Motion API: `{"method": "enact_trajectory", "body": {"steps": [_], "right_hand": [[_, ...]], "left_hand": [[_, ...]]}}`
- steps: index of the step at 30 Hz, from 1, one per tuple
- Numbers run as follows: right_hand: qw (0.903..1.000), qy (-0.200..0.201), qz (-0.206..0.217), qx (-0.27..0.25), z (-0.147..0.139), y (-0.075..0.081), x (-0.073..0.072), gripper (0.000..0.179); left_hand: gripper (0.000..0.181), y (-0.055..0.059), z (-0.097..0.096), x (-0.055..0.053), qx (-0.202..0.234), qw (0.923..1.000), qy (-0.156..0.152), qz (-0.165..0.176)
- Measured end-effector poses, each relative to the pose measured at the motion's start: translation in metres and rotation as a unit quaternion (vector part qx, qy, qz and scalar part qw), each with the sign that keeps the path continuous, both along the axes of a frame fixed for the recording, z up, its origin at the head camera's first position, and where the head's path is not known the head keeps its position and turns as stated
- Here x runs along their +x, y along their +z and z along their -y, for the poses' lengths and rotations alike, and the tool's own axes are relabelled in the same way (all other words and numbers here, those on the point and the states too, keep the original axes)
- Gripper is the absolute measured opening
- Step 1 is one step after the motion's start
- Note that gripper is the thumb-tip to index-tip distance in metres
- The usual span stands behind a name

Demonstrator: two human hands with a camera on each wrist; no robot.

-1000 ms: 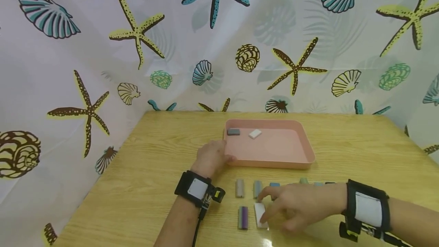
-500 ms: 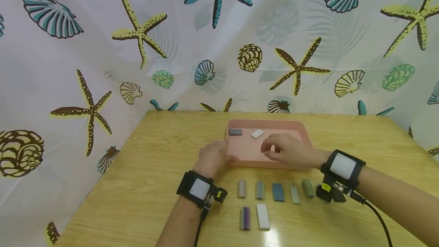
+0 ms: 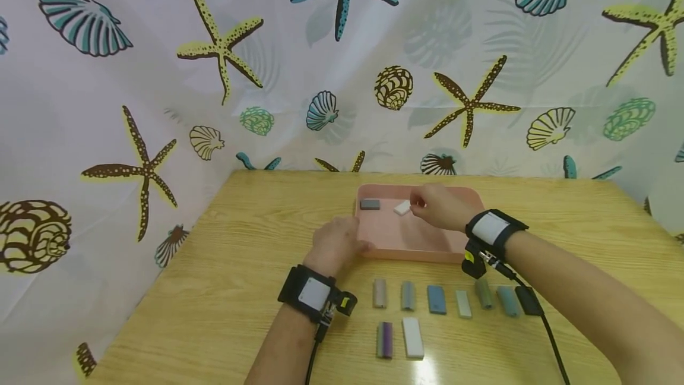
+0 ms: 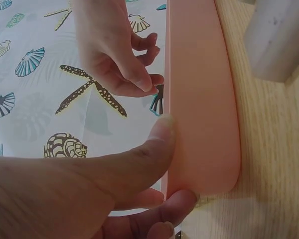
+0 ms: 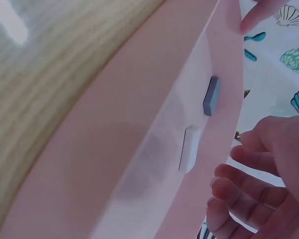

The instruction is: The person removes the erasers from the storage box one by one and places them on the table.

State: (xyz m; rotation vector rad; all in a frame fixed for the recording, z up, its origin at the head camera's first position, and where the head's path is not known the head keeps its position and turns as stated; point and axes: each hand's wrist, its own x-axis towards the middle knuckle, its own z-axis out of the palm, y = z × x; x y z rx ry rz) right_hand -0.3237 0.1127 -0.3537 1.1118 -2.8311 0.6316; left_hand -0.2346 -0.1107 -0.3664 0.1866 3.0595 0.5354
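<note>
A shallow pink tray [image 3: 411, 254] stands at the far middle of the table. My left hand [image 3: 333, 245] grips its near left corner, the thumb on the rim and fingers at the outer wall in the left wrist view. My right hand [image 3: 440, 208] hovers over the tray's back part, fingers loosely curled, nothing visible between them. Close to those fingertips lies a small white block [image 3: 402, 208] inside the tray. A small grey block [image 3: 370, 204] lies left of it. The right wrist view has the right fingers [image 5: 239, 181] apart from the white block.
In front of the tray, several small blocks form a row on the wooden table [image 3: 224, 266], among them a blue block [image 3: 436, 300] and a black block [image 3: 528, 300]. Nearer sit a purple-striped block [image 3: 385, 340] and a longer white block [image 3: 413, 337]. A patterned cloth [image 3: 288, 64] hangs behind.
My right hand has left the longer white block on the table, which stays there, and moved forward over the tray to the white block inside. My left hand keeps its grip on the corner.
</note>
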Motion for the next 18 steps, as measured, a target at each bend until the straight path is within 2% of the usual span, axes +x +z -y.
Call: {"method": "enact_trajectory", "body": {"steps": [3, 8, 12, 14, 18], "right_hand": [[0.9998, -0.016, 0.002, 0.007, 0.002, -0.004, -0.009, 0.007], [0.9973, -0.045, -0.034, 0.046, 0.004, -0.010, -0.020, 0.008], [0.9840, -0.078, -0.090, 0.132, 0.007, -0.018, -0.027, 0.015], [0.9773, -0.088, -0.107, 0.160, 0.010, -0.022, -0.030, 0.018], [0.9768, -0.099, -0.104, 0.159, 0.017, -0.028, -0.035, 0.019]], "left_hand": [[0.038, 0.000, 0.000, 0.000, -0.002, 1.0000, -0.001, 0.002], [0.039, 0.002, 0.000, 0.001, -0.008, 1.0000, 0.000, 0.002], [0.039, 0.003, 0.000, 0.001, -0.007, 1.0000, 0.002, 0.001], [0.039, 0.003, 0.001, 0.001, -0.007, 1.0000, 0.001, 0.001], [0.039, 0.002, 0.001, 0.000, -0.006, 1.0000, 0.000, 0.005]]}}
